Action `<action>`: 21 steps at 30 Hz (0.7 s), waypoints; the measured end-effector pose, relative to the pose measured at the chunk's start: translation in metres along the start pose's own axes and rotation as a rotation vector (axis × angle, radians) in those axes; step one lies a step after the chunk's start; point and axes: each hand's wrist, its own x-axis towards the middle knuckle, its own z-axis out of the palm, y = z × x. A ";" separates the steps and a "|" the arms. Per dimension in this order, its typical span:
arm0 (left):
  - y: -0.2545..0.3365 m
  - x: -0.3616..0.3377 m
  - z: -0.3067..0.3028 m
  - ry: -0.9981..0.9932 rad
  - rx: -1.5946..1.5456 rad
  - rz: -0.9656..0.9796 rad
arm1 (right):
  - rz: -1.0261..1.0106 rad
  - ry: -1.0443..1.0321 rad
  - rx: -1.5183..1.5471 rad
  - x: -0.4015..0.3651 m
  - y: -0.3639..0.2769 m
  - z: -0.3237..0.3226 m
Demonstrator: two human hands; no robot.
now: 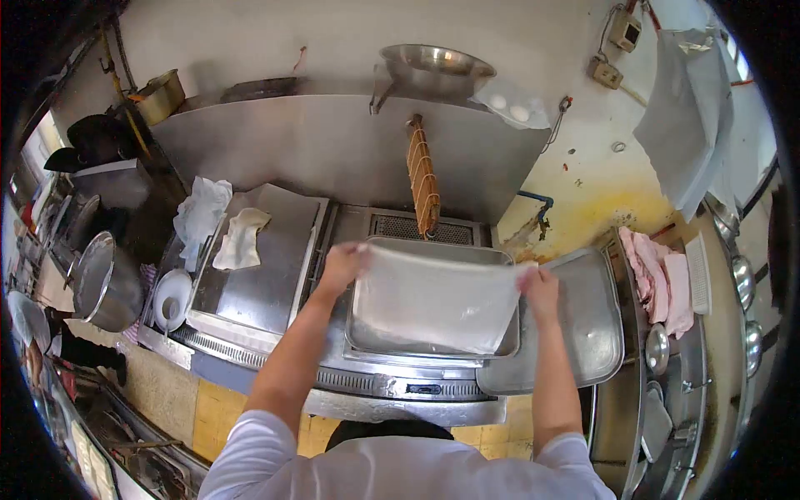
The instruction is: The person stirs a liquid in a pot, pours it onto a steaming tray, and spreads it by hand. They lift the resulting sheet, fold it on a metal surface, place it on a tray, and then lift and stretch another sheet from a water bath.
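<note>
A pale, thin translucent sheet [433, 300] is stretched between my two hands above a rectangular metal tray [400, 349]. My left hand [343, 265] pinches its upper left corner, fingers closed. At the upper right corner, my right hand [537, 285] is closed on the same sheet. The sheet's lower edge hangs down over the tray and covers most of its inside. A second, larger metal tray [583, 333] lies to the right, partly under the first tray's side and my right forearm.
A flat metal griddle cover [258, 283] with a folded white cloth [242, 239] is on the left. Beside it are a white bowl [172, 298] and a large pot [104, 283]. Slabs of raw meat [658, 279] lie at the right. A rolled bamboo mat [422, 179] hangs behind.
</note>
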 end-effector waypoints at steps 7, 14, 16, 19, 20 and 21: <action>-0.002 0.008 0.058 -0.101 0.610 0.262 | -0.030 -0.247 -0.492 0.005 0.014 0.070; -0.105 -0.067 0.039 -0.235 1.113 0.554 | -0.349 -0.401 -1.264 -0.073 0.122 0.071; -0.115 -0.069 0.031 -0.291 1.146 0.573 | -0.188 -0.459 -1.363 -0.073 0.132 0.060; -0.123 -0.080 0.022 -0.321 1.165 0.644 | -0.171 -0.420 -1.434 -0.075 0.136 0.053; -0.124 -0.086 0.024 -0.323 1.162 0.678 | -0.167 -0.411 -1.475 -0.080 0.136 0.050; -0.125 -0.090 0.027 -0.343 1.179 0.642 | -0.162 -0.403 -1.515 -0.088 0.130 0.050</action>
